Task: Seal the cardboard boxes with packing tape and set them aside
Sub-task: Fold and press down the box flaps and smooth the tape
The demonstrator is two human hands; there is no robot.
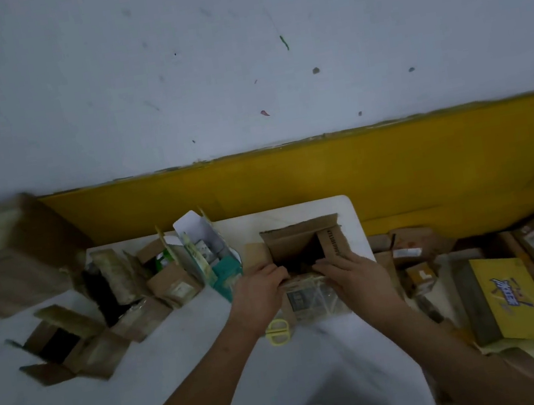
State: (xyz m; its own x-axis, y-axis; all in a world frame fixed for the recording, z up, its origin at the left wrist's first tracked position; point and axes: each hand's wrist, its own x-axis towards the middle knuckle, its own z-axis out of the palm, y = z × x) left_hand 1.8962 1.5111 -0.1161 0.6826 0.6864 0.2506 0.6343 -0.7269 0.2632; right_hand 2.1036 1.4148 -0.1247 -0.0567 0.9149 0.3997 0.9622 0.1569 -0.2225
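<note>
- Grips the small brown cardboard box (298, 237) with the left hand (261, 291) and the right hand (353, 279), fingers of both curled over the near rim of the open top; thumbs not visible.
- Sits near the far right corner of the white tabletop (185, 360), flaps up and splayed, top not yet sealed.
- Looks light and fairly stiff but worn. Shows a glossy near wall under old clear tape, so probably slick there. Likely to crease if squeezed at the flaps.
- Best taken by the two side walls below the fold lines, with the flaps pressed flat from above before any taping.
- Hides its contents: only a dark interior.
- No roll of packing tape to be made out anywhere in view.
- Just beside the left wrist, pale yellow-handled scissors (278, 331), blades covered by the arm.
- Toward the far left corner, a huddle of small open cartons (174, 285), too blurred to count or to judge as sealed.
</note>
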